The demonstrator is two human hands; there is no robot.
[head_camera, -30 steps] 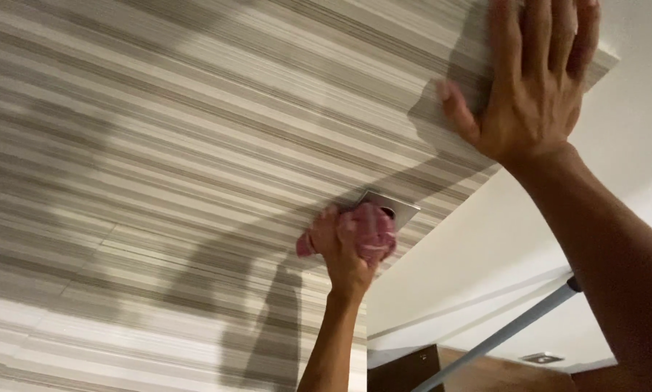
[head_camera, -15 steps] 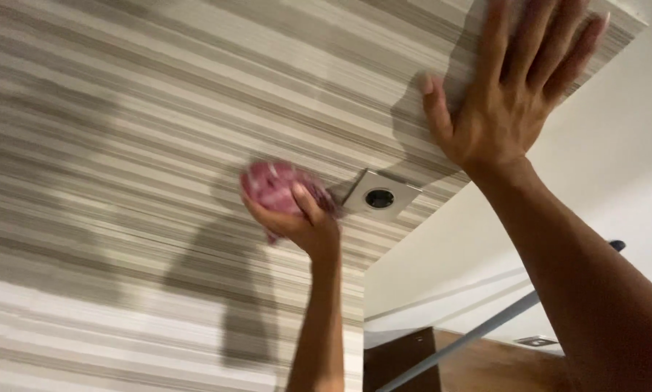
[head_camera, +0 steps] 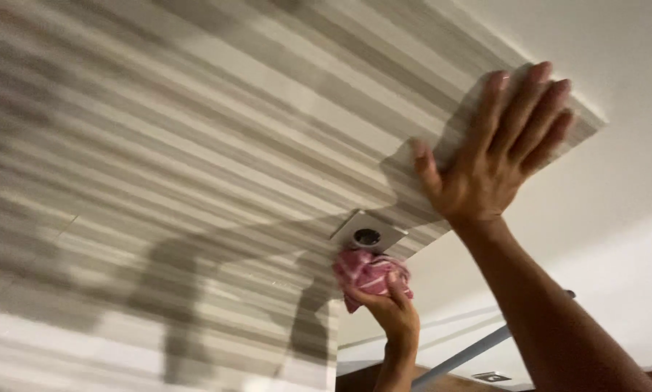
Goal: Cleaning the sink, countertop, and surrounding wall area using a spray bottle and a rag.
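My right hand (head_camera: 496,156) lies flat against a grey-and-white striped surface (head_camera: 195,145) near its upper right corner, fingers spread and pointing up. Lower down, my left hand (head_camera: 395,312) grips a crumpled pink cloth (head_camera: 362,272) and holds it against the striped surface. The cloth sits just below a square silver fitting (head_camera: 367,234) with a dark round hole in its middle. Both hands cast dark shadows on the stripes.
A plain white surface (head_camera: 616,72) borders the striped panel on the right. A grey metal bar (head_camera: 471,352) runs diagonally behind my right forearm. A small rectangular fixture (head_camera: 491,376) and a brown wooden edge show at the bottom.
My left hand has carried the pink cloth from the left of the square fitting to just under it. My right hand stays pressed on the panel; the view has shifted.
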